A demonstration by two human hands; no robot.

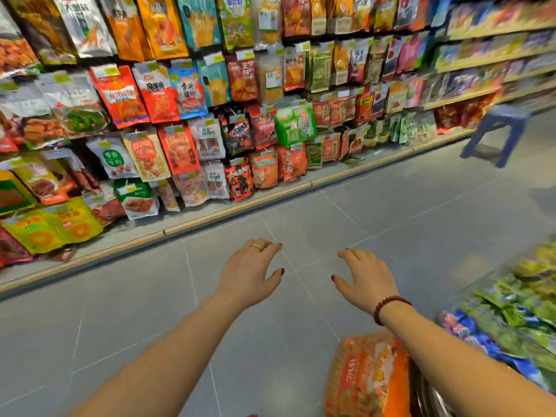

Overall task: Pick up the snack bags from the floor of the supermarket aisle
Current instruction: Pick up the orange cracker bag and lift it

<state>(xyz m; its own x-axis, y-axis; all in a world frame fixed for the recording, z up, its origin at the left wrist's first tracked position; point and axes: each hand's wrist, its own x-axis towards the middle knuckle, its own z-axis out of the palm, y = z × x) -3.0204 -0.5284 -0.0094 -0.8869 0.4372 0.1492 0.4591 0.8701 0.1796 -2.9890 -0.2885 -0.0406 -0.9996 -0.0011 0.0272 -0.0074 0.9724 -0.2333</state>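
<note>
1. Nearest to us, at the bottom edge, an orange snack bag (370, 377) sits just under our right forearm (451, 350). It is blurred, and we cannot tell whether it lies flat on the floor or leans on something beside it.
2. To its right, a blurred heap of green and blue packets (511, 320) fills that side of the aisle.
3. Further out, our left hand (251, 272), wearing a gold ring (257, 247), and our right hand (365, 276), with a bead bracelet (391, 307) at the wrist, hover side by side over the grey tiled floor (150, 311). Both are palm down with fingers loosely spread, and they hold nothing.
4. We make out no bag on the tiles ahead of the hands, so we judge this to be the reaching step, with no bag gripped yet.
5. The next move, we think, calls for bringing the right hand back and down to the orange bag and closing the fingers on its upper edge.
6. Beyond, rows of hanging snack packets (177, 149) cover the left side, and a blue stool (496, 130) stands far down the aisle.
</note>
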